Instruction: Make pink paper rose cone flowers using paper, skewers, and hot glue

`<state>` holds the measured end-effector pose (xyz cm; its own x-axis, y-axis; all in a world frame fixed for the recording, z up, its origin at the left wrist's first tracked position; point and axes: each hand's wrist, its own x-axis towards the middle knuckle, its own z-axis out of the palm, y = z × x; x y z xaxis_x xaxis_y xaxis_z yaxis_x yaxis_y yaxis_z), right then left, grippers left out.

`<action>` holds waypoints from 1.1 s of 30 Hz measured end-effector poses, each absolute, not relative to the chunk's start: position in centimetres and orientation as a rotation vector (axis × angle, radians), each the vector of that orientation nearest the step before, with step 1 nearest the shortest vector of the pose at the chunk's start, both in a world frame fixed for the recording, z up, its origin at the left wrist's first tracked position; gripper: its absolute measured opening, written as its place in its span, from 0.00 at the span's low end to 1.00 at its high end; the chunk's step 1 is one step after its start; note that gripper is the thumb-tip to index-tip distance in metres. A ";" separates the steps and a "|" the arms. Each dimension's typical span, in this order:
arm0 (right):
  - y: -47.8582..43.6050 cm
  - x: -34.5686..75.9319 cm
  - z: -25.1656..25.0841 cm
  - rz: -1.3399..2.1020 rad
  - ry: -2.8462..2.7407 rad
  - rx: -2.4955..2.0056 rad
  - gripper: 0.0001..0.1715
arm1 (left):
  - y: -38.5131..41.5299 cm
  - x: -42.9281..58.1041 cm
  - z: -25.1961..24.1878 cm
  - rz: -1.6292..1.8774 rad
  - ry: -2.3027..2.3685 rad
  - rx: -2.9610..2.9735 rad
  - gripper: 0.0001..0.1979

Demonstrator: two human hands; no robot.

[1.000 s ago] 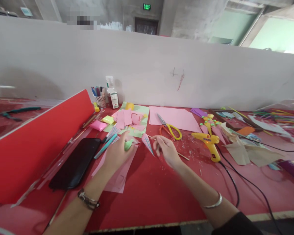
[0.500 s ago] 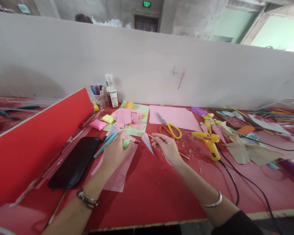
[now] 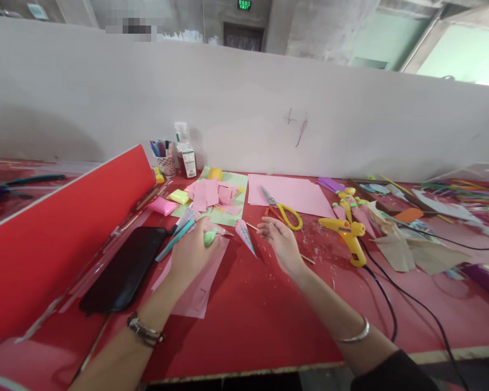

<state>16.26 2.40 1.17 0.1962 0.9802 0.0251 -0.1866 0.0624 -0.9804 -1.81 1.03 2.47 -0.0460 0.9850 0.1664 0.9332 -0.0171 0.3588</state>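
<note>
Against the earlier frame, the right hand (image 3: 283, 244) has shifted slightly toward three o'clock; its grip cannot be determined. The left hand (image 3: 192, 247) is clasped on a green lump (image 3: 210, 237). The patterned cone (image 3: 245, 236) lies between them, at the right hand's nine o'clock, tip toward five.

Bare hands: two, left hand (image 3: 189, 250) and right hand (image 3: 283, 244). Light-green rounded lump (image 3: 209, 237): one. Between hands: one pink-and-blue checked paper cone (image 3: 245, 237). Right: one yellow plastic glue gun (image 3: 353, 241), one pair of yellow-and-orange-handled metal scissors (image 3: 273, 201). Left: one flat black rectangular device (image 3: 122, 271); one glossy pink packet (image 3: 163, 206), one glossy yellow packet (image 3: 178, 196). Far left: one patterned pen cup (image 3: 167, 166), one clear white-capped bottle (image 3: 182, 144).
</note>
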 end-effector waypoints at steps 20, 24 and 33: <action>1.9 16.0 1.6 1.065 -1.111 -1.177 0.16 | 1.1 -1.8 2.3 0.516 2.088 2.124 0.23; 2.0 16.0 1.3 0.990 -1.112 -1.194 0.09 | 1.2 -1.8 2.2 0.497 2.088 2.122 0.23; 1.9 15.9 1.5 1.122 -1.040 -1.136 0.18 | 1.2 -1.8 2.1 0.514 2.061 2.119 0.22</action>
<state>15.88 1.91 1.51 0.1439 0.9884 0.0491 -0.1237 0.0672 -0.9900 -1.79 1.20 2.08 0.0027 0.9896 0.1441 0.9414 -0.0511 0.3334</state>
